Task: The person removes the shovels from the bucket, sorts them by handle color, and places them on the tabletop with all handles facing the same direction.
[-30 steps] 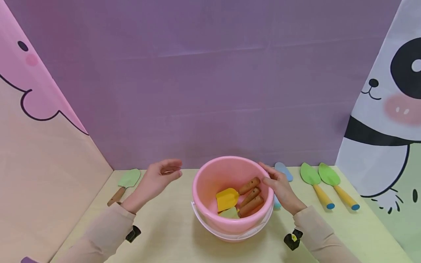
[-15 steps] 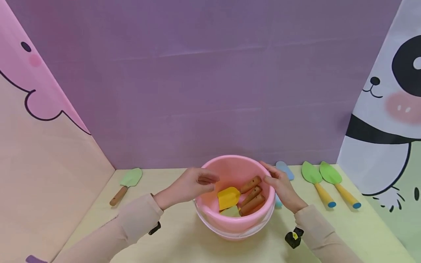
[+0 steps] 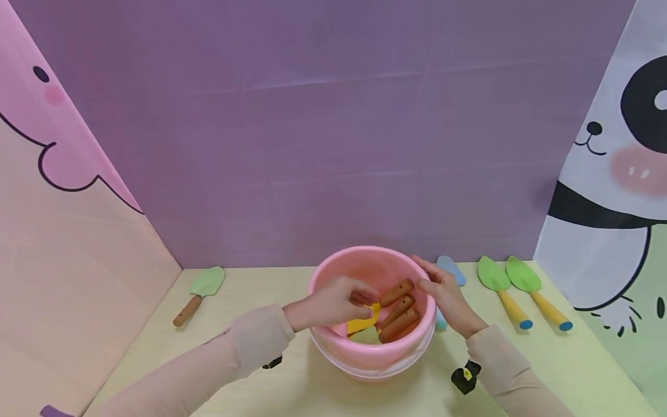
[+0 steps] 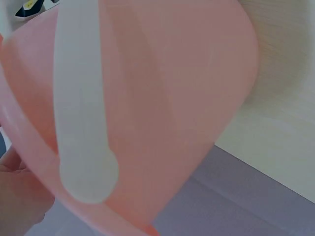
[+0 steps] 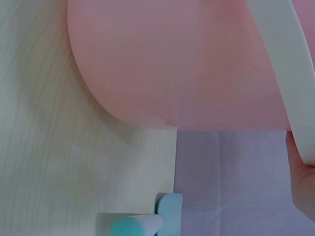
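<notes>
A pink bucket (image 3: pixel 333 260) stands on the table with its white handle (image 4: pixel 81 98) hanging down the near side. Inside it lie a yellow toy shovel (image 3: pixel 359 326), a pale green blade (image 3: pixel 369 336) and several brown wooden handles (image 3: pixel 400 325). Over the rim reaches my left hand (image 3: pixel 341 301), its loosely bent fingers above the yellow shovel and covering part of it; no grip on it shows. My right hand (image 3: pixel 443 298) holds the bucket's right rim, thumb on the inner side. The right wrist view shows part of that hand (image 5: pixel 302 184) beside the white handle.
A green spatula-like shovel (image 3: pixel 207 282) with a wooden handle lies at the left. On the right are two green trowels with yellow handles (image 3: pixel 508 307) and a blue tool (image 3: pixel 450 269) partly behind the bucket. A purple backdrop (image 3: pixel 333 145) closes the far side.
My left hand has moved right from beside the bucket, over its rim and down into it above the yellow shovel. My right hand has stayed on the rim.
</notes>
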`<act>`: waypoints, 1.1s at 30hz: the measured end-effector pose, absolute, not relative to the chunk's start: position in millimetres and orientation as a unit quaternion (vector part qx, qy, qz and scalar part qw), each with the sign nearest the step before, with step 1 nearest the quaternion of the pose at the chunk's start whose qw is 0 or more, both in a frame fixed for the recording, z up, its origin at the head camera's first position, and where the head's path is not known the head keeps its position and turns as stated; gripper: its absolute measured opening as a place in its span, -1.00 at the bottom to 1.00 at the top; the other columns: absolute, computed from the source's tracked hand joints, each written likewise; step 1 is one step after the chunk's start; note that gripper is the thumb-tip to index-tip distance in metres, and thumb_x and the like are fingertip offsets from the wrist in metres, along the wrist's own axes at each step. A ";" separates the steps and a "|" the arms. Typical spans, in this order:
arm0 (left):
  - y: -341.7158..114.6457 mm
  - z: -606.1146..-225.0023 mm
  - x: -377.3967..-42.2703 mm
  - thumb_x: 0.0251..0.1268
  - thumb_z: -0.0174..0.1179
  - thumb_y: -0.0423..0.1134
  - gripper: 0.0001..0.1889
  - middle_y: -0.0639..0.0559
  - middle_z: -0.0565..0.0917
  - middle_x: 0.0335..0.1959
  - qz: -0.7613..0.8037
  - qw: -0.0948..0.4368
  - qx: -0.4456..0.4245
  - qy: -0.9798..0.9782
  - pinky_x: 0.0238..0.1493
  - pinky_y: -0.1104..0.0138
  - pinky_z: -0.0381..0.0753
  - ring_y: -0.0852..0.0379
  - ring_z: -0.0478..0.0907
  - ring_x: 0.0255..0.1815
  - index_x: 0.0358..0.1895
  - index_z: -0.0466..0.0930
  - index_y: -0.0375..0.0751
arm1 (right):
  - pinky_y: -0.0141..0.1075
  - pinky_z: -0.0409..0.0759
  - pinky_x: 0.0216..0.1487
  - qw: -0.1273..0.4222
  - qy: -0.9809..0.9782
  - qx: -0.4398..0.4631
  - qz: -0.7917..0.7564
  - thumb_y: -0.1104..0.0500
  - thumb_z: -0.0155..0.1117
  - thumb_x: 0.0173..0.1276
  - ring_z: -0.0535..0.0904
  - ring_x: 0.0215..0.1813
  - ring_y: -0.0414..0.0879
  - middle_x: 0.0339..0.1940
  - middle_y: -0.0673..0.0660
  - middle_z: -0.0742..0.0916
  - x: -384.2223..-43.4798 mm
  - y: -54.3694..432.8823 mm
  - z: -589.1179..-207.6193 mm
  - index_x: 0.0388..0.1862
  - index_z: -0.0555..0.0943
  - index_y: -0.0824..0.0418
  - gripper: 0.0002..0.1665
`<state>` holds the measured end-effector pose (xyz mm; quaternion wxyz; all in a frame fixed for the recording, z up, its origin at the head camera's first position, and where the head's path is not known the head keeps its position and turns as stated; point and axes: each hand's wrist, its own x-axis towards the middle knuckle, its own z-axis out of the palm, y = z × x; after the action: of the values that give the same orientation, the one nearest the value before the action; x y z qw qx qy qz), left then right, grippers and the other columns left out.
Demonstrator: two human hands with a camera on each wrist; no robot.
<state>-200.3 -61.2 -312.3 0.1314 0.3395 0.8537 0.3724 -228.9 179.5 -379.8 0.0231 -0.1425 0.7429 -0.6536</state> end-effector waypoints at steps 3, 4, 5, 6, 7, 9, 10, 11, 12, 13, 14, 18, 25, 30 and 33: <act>-53.7 -316.4 -204.4 0.12 0.18 -0.39 -0.72 -0.08 0.67 -0.14 0.367 0.145 0.354 0.848 0.00 0.38 0.54 0.05 0.60 -0.07 -0.06 0.60 -0.33 | -0.56 0.43 0.03 0.023 0.744 -0.138 -0.653 0.30 -0.08 0.30 0.32 0.29 -0.04 0.39 0.25 0.30 -229.1 179.4 -379.8 0.40 0.16 0.28 -0.35; -50.8 -318.4 -206.3 0.13 0.18 -0.37 -0.71 -0.08 0.67 -0.13 0.362 0.150 0.358 0.848 0.01 0.39 0.53 0.05 0.60 -0.07 -0.05 0.60 -0.32 | -0.56 0.44 0.03 0.021 0.744 -0.138 -0.654 0.30 -0.08 0.30 0.33 0.28 -0.04 0.38 0.25 0.30 -229.5 179.6 -380.1 0.40 0.16 0.29 -0.35; -48.2 -320.0 -207.8 0.13 0.18 -0.36 -0.71 -0.06 0.67 -0.13 0.356 0.156 0.359 0.848 0.02 0.40 0.52 0.07 0.59 -0.06 -0.04 0.60 -0.30 | -0.55 0.44 0.03 0.021 0.745 -0.137 -0.653 0.29 -0.07 0.30 0.34 0.28 -0.05 0.38 0.25 0.31 -229.6 179.8 -380.5 0.40 0.17 0.28 -0.35; -45.6 -321.6 -209.5 0.14 0.18 -0.35 -0.71 -0.03 0.67 -0.12 0.347 0.160 0.361 0.851 0.03 0.41 0.51 0.10 0.59 -0.06 -0.03 0.60 -0.28 | -0.54 0.44 0.03 0.021 0.746 -0.136 -0.652 0.29 -0.07 0.30 0.35 0.27 -0.05 0.38 0.25 0.32 -229.7 179.9 -380.8 0.40 0.18 0.27 -0.35; -43.4 -323.3 -211.2 0.14 0.17 -0.34 -0.71 -0.01 0.67 -0.11 0.340 0.167 0.361 0.852 0.04 0.42 0.50 0.12 0.58 -0.05 -0.03 0.60 -0.25 | -0.54 0.45 0.03 0.021 0.747 -0.134 -0.651 0.28 -0.07 0.30 0.35 0.28 -0.03 0.37 0.24 0.32 -229.7 179.8 -381.0 0.40 0.18 0.26 -0.36; -39.9 -325.1 -213.3 0.15 0.15 -0.33 -0.67 0.03 0.66 -0.06 0.316 0.182 0.356 0.861 0.03 0.47 0.47 0.18 0.56 -0.03 0.02 0.58 -0.18 | -0.53 0.45 0.04 0.022 0.750 -0.132 -0.648 0.27 -0.06 0.31 0.32 0.30 0.07 0.37 0.23 0.33 -230.0 179.6 -381.8 0.39 0.19 0.24 -0.36; -38.2 -325.2 -214.2 0.15 0.13 -0.33 -0.67 0.07 0.66 -0.08 0.302 0.188 0.356 0.864 0.01 0.48 0.47 0.22 0.55 -0.05 0.02 0.58 -0.16 | -0.52 0.45 0.04 0.021 0.752 -0.132 -0.646 0.26 -0.05 0.31 0.30 0.31 0.10 0.37 0.23 0.34 -230.0 179.6 -382.0 0.39 0.20 0.23 -0.36; -36.6 -325.7 -215.0 0.15 0.13 -0.33 -0.67 0.11 0.66 -0.09 0.291 0.189 0.359 0.867 0.00 0.49 0.46 0.26 0.54 -0.06 0.02 0.58 -0.12 | -0.52 0.45 0.04 0.023 0.753 -0.131 -0.644 0.26 -0.06 0.31 0.30 0.32 0.11 0.37 0.22 0.34 -230.0 179.9 -382.1 0.40 0.20 0.22 -0.37; -34.8 -326.7 -216.1 0.15 0.12 -0.33 -0.67 0.14 0.65 -0.10 0.284 0.189 0.360 0.869 -0.01 0.51 0.46 0.29 0.53 -0.07 0.02 0.58 -0.09 | -0.52 0.45 0.05 0.022 0.754 -0.132 -0.644 0.26 -0.06 0.31 0.29 0.32 0.13 0.37 0.22 0.34 -229.9 180.1 -382.1 0.40 0.20 0.21 -0.37; -33.0 -327.9 -217.1 0.16 0.12 -0.33 -0.67 0.17 0.65 -0.11 0.280 0.190 0.359 0.870 -0.04 0.52 0.46 0.30 0.52 -0.09 0.03 0.58 -0.07 | -0.53 0.44 0.05 0.023 0.753 -0.132 -0.644 0.26 -0.06 0.32 0.29 0.32 0.13 0.37 0.22 0.34 -230.1 180.2 -382.2 0.40 0.20 0.21 -0.37; -31.1 -329.5 -217.8 0.16 0.13 -0.32 -0.67 0.19 0.65 -0.12 0.282 0.190 0.357 0.870 -0.07 0.54 0.47 0.31 0.52 -0.09 0.03 0.58 -0.06 | -0.53 0.44 0.05 0.022 0.753 -0.133 -0.644 0.26 -0.06 0.32 0.28 0.33 0.13 0.37 0.22 0.33 -230.1 180.3 -382.1 0.40 0.20 0.22 -0.37; -23.5 -338.7 -220.2 0.17 0.17 -0.31 -0.63 0.15 0.64 -0.06 0.327 0.197 0.338 0.860 -0.15 0.54 0.52 0.25 0.54 -0.05 0.09 0.55 -0.09 | -0.53 0.43 0.06 0.022 0.755 -0.133 -0.642 0.24 -0.06 0.32 0.27 0.34 0.14 0.38 0.22 0.32 -230.4 180.2 -381.6 0.40 0.19 0.22 -0.37; -18.4 -351.4 -225.0 0.19 0.16 -0.31 -0.58 0.14 0.59 0.03 0.375 0.238 0.312 0.840 -0.03 0.49 0.50 0.22 0.50 0.06 0.16 0.46 -0.12 | -0.48 0.45 0.07 0.022 0.751 -0.130 -0.647 0.27 -0.06 0.30 0.30 0.32 0.15 0.38 0.22 0.33 -230.4 176.5 -381.9 0.39 0.20 0.25 -0.36; -17.0 -356.7 -227.3 0.18 0.15 -0.34 -0.57 0.14 0.59 0.03 0.381 0.260 0.318 0.828 0.02 0.49 0.47 0.26 0.50 0.03 0.16 0.45 -0.14 | -0.55 0.43 0.04 0.020 0.750 -0.133 -0.648 0.29 -0.07 0.29 0.28 0.32 0.15 0.39 0.22 0.31 -229.7 176.1 -382.5 0.39 0.21 0.25 -0.36; -15.4 -357.4 -228.8 0.19 0.15 -0.35 -0.59 0.09 0.60 0.03 0.380 0.257 0.333 0.824 0.00 0.52 0.47 0.25 0.52 0.02 0.15 0.47 -0.17 | -0.58 0.41 0.02 0.014 0.754 -0.135 -0.643 0.28 -0.06 0.30 0.27 0.33 0.15 0.39 0.22 0.31 -229.8 176.8 -381.9 0.38 0.22 0.23 -0.37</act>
<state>-228.8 -15.4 -357.4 0.2566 0.3329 0.8239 0.3802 -229.8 176.8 -381.9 0.0141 -0.1347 0.7539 -0.6429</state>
